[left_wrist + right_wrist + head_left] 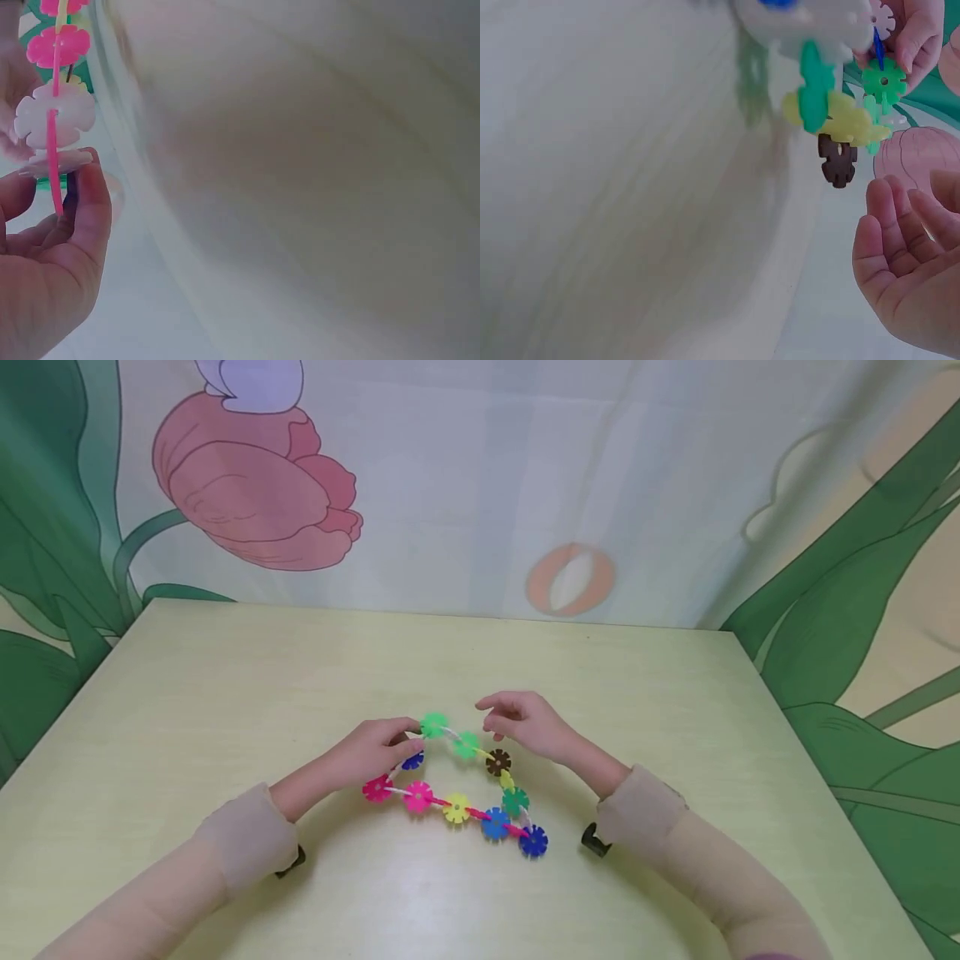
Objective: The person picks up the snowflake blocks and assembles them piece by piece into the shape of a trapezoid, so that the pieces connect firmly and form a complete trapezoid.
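Note:
A closed loop of slotted plastic snowflake discs stands out over the table in the head view. My left hand pinches its far left part, between a light green disc and a dark blue disc. Pink discs, a yellow disc and blue discs run along the near side. Beyond the brown disc my right hand hovers with loosely bent fingers, holding nothing. The right wrist view shows it apart from that brown disc. The left fingertips are partly hidden behind discs.
A pale wooden table lies under both arms. Behind it hangs a cloth backdrop printed with a pink flower and green leaves. Dark straps show under the sleeve cuffs.

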Action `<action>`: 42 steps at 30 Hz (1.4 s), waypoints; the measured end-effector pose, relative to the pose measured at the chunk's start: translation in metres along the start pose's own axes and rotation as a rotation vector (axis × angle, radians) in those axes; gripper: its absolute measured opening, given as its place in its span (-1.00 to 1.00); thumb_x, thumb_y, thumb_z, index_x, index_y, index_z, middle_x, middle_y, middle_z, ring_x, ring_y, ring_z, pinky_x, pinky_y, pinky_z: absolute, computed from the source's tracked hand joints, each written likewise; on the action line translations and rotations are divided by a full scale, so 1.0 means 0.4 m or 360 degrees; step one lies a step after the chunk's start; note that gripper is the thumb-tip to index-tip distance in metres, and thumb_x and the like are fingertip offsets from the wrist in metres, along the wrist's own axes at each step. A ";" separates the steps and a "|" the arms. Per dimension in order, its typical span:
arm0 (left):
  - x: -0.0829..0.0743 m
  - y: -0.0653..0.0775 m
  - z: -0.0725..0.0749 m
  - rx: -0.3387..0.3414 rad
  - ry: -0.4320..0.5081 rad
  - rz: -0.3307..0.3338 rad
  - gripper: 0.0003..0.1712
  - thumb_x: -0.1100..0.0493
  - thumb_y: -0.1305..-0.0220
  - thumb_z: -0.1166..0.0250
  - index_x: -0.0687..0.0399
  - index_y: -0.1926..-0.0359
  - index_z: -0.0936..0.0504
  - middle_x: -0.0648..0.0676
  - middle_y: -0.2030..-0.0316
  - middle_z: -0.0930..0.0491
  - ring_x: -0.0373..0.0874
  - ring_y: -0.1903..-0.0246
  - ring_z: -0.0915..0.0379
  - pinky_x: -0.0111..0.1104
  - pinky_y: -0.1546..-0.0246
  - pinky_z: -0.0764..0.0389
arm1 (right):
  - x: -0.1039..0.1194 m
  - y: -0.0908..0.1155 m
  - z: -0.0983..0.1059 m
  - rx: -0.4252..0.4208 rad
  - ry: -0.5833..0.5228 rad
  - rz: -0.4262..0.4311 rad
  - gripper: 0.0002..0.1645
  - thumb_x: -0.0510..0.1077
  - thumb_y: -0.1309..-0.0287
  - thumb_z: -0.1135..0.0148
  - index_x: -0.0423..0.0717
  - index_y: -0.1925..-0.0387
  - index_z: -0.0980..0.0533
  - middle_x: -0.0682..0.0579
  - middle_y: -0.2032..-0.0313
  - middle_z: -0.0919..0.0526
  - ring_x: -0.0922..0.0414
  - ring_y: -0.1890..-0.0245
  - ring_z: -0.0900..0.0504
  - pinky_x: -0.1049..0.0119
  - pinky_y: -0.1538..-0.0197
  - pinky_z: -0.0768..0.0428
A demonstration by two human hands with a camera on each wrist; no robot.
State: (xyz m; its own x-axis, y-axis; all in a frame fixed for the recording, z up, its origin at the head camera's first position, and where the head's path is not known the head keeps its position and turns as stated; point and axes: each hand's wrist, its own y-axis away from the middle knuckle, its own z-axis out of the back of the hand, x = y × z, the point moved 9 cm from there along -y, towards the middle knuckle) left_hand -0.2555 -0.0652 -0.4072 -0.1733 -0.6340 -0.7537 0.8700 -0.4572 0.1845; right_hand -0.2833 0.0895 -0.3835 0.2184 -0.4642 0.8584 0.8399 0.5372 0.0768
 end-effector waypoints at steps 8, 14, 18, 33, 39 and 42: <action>0.021 0.005 -0.002 0.0055 0.0093 0.0057 -0.52 0.19 -0.27 0.00 0.30 -0.18 -0.25 0.18 0.22 -0.53 -0.21 0.52 -0.38 -0.39 0.44 -0.41 | -0.031 0.019 0.010 0.0019 0.0063 -0.0048 -0.66 -0.21 -0.17 -0.03 -0.31 0.04 -0.43 -0.23 0.23 -0.58 -0.01 0.34 -0.59 0.10 0.15 -0.54; -0.001 0.004 -0.003 0.0024 0.0077 0.0018 -0.50 0.09 -0.25 -0.06 0.25 -0.15 -0.31 0.08 0.33 -0.53 -0.18 0.46 -0.39 -0.38 0.42 -0.40 | 0.022 0.037 0.005 0.0030 0.0067 -0.0056 -0.65 -0.22 -0.19 0.00 -0.33 0.01 -0.41 -0.27 0.15 -0.53 -0.06 0.27 -0.58 0.07 0.11 -0.52; -0.035 0.003 0.000 -0.0042 0.0024 -0.0063 -0.52 0.02 -0.20 -0.12 0.19 -0.08 -0.41 0.01 0.42 -0.51 -0.18 0.44 -0.36 -0.39 0.41 -0.40 | 0.083 0.041 -0.002 0.0013 0.0123 -0.0006 -0.65 -0.22 -0.20 0.01 -0.32 0.01 -0.40 -0.26 0.11 -0.53 -0.08 0.18 -0.55 0.12 0.09 -0.52; -0.120 0.004 -0.027 -0.0064 -0.0021 -0.0294 -0.62 -0.13 -0.21 -0.05 0.02 0.56 -0.43 -0.10 0.76 -0.20 -0.28 0.72 -0.05 -0.47 0.60 -0.19 | 0.072 0.001 -0.041 0.0053 0.0030 0.0111 -0.83 -0.27 -0.17 -0.03 -0.24 0.30 -0.53 -0.07 0.46 -0.58 0.17 0.49 -0.48 0.33 0.35 -0.51; -0.125 -0.001 -0.030 -0.0056 -0.0039 -0.0272 -0.60 -0.12 -0.23 -0.03 0.01 0.62 -0.36 -0.10 0.75 -0.24 -0.27 0.74 -0.06 -0.47 0.62 -0.20 | 0.080 0.006 -0.032 0.0008 0.0080 0.0048 -0.85 -0.28 -0.16 -0.04 -0.23 0.34 -0.53 -0.03 0.51 -0.56 0.15 0.52 -0.44 0.42 0.44 -0.44; -0.129 -0.003 -0.027 -0.0072 -0.0059 -0.0270 -0.61 -0.09 -0.24 -0.03 0.01 0.62 -0.36 -0.10 0.75 -0.25 -0.27 0.74 -0.07 -0.47 0.62 -0.20 | 0.085 0.006 -0.029 0.0000 0.0077 0.0050 -0.85 -0.28 -0.16 -0.03 -0.24 0.34 -0.53 -0.03 0.51 -0.56 0.12 0.53 -0.43 0.42 0.45 -0.42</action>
State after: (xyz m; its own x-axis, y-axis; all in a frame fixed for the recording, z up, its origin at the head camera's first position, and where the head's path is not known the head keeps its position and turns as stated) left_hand -0.2427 -0.0252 -0.3755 -0.3353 -0.5732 -0.7476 0.8468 -0.5312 0.0275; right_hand -0.2682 0.0669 -0.3599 0.2683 -0.4807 0.8349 0.8323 0.5520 0.0503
